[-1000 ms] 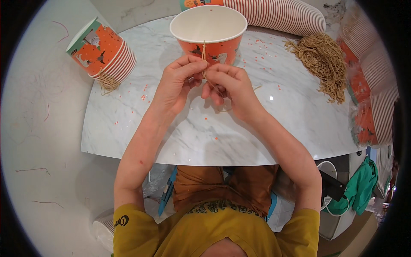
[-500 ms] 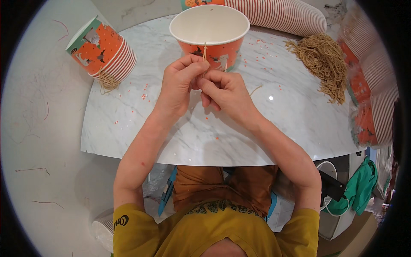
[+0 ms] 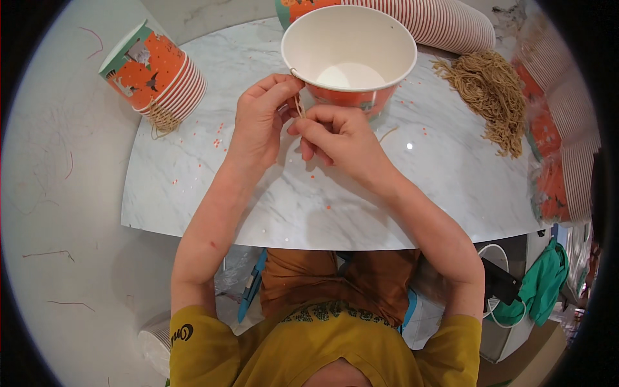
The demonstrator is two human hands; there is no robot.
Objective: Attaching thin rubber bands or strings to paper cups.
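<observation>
A white-lined orange paper bucket (image 3: 380, 97) stands tilted toward me at the table's far middle. From a spot near the left of its rim hangs a tan string (image 3: 298, 103). My left hand (image 3: 261, 116) is closed at the string close below the rim, its fingers against the bucket's side. Just to the right, my right hand (image 3: 338, 132) pinches the string's lower part between thumb and forefinger. The fingertips partly hide the string, so I cannot tell whether it is knotted there.
A stack of nested buckets (image 3: 151, 71) with tan strings is at the left. Behind lies a long row of nested buckets (image 3: 429, 22). A heap of tan strings (image 3: 487, 97) sits at the right, beside plastic-wrapped stacks (image 3: 558, 135). Orange paper dots dot the marble-patterned table (image 3: 451, 193).
The bucket has shifted right and tipped toward me, showing its inner bottom. Its string point has moved left along the rim. My left hand has moved slightly left and up.
</observation>
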